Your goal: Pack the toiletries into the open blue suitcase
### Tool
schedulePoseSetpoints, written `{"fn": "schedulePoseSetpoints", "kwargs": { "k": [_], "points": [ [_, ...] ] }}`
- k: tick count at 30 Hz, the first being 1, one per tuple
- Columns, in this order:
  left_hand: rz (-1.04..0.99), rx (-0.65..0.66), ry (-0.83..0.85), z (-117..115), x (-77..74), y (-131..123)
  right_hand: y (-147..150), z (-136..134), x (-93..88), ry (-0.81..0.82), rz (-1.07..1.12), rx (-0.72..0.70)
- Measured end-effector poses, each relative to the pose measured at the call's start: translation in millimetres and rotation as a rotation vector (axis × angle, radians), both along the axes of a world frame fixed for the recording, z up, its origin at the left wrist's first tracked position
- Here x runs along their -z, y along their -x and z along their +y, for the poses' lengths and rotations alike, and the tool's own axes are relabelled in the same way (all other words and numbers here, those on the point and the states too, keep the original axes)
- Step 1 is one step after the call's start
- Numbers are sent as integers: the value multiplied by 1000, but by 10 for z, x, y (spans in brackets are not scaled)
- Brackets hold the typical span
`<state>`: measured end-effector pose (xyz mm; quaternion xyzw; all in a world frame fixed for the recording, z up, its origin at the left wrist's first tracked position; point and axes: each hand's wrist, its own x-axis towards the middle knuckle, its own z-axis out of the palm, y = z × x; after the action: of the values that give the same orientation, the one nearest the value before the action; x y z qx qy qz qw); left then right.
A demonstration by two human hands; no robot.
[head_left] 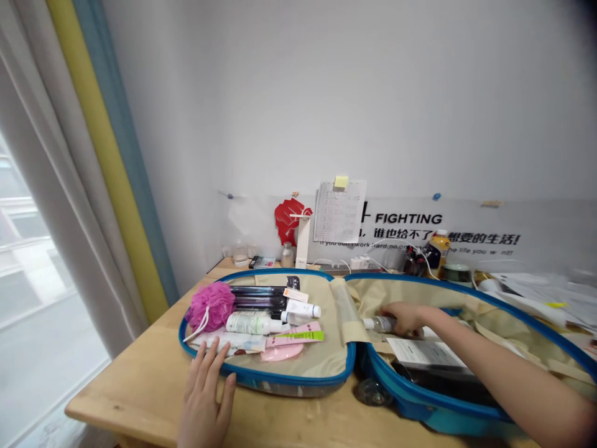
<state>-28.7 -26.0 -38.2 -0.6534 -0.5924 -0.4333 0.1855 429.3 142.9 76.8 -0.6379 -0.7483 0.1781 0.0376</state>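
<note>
A blue suitcase (298,378) lies open on a wooden table (135,379). Its left half holds a pink bath pouf (211,305), a white bottle (252,323), tubes, dark boxes and a pink flat item. My left hand (205,398) rests flat with fingers spread on the suitcase's near left rim. My right hand (405,317) reaches into the right half and closes around a small clear bottle (379,323) with a white cap. White papers (422,352) lie in that half beside my forearm.
Along the wall behind the suitcase stand small jars, a white box, a power strip with cables, an orange drink bottle (439,247) and papers at the right. A curtain (84,186) and window fill the left. The table's left edge is close.
</note>
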Motion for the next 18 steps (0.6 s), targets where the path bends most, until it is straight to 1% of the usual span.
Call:
{"fn": "schedulePoseSetpoints", "kwargs": {
  "k": [3,6,9,11,13,15,18],
  "points": [
    [-12,1,9,2,5,1,-57,-32,-205,51,32,-31],
    [-15,2,10,-1,-5,-9,-100,-60,-475,-30,119,-32],
    [-27,0,9,-4,-16,-18,28,-60,-695,-140,180,-37],
    [-27,4,4,-3,-17,-19,265,-41,-776,-194,192,-77],
    [-20,9,0,-2,-16,-20,622,-19,-796,-218,184,-150],
    [-20,7,-2,-1,-16,-22,1064,-3,-761,-207,158,-244],
    [-22,3,2,-1,-20,-25,1767,7,-639,-169,88,-370]
  ]
}}
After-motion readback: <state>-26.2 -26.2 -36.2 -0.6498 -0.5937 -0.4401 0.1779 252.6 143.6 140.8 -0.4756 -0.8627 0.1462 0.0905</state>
